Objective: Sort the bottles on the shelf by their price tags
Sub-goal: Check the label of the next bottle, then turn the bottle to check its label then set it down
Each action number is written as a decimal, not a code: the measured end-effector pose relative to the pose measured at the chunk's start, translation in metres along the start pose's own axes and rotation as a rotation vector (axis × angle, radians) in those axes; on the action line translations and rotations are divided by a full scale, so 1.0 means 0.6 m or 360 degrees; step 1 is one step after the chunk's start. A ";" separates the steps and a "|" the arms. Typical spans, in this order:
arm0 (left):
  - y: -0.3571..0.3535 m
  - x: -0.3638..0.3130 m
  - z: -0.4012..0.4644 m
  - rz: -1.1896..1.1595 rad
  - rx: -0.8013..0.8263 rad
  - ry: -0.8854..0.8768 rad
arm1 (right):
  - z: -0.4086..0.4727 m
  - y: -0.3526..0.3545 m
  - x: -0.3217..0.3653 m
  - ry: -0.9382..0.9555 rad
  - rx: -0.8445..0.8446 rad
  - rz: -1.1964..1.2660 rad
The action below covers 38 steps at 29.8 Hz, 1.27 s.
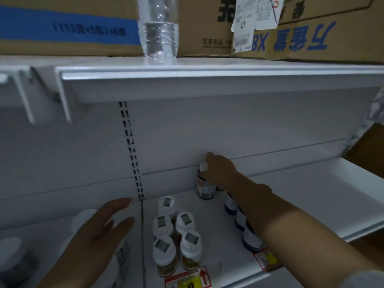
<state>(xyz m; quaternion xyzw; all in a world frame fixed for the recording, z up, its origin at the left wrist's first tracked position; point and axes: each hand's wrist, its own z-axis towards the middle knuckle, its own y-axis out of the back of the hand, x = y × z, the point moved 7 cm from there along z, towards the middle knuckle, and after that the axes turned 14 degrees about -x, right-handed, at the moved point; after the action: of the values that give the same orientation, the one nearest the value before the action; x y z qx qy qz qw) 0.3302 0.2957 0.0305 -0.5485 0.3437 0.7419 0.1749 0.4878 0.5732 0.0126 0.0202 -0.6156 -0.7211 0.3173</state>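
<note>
My right hand (218, 168) reaches to the back of the white shelf (301, 204) and grips the white cap of a dark bottle (204, 189) that stands against the back panel. A row of similar dark bottles (241, 217) runs toward me under my right forearm, partly hidden by it. Left of them stands a cluster of several white-capped bottles (176, 235) with orange-brown labels. Price tags (188, 280) (267, 259) hang on the shelf's front edge. My left hand (97, 240) hovers open, fingers spread, over white-capped bottles (83, 219) on the adjoining left shelf.
An upper white shelf (207, 80) overhangs the work area; on it sit cardboard boxes (68, 28) and a clear water bottle (159, 28). A slotted upright (133, 154) divides the two shelf bays. More white-lidded containers (12, 258) sit at the far left.
</note>
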 end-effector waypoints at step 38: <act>0.749 0.250 0.252 -0.0304 -0.0307 0.0612 | -0.144 -0.222 1.045 0.0671 0.0361 0.1243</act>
<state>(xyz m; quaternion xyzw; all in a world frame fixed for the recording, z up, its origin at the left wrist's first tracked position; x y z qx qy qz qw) -0.1116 0.0685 0.0577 -0.7240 0.2449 0.6331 0.1224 -0.0339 0.2006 0.0984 -0.0325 -0.5741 -0.4557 0.6795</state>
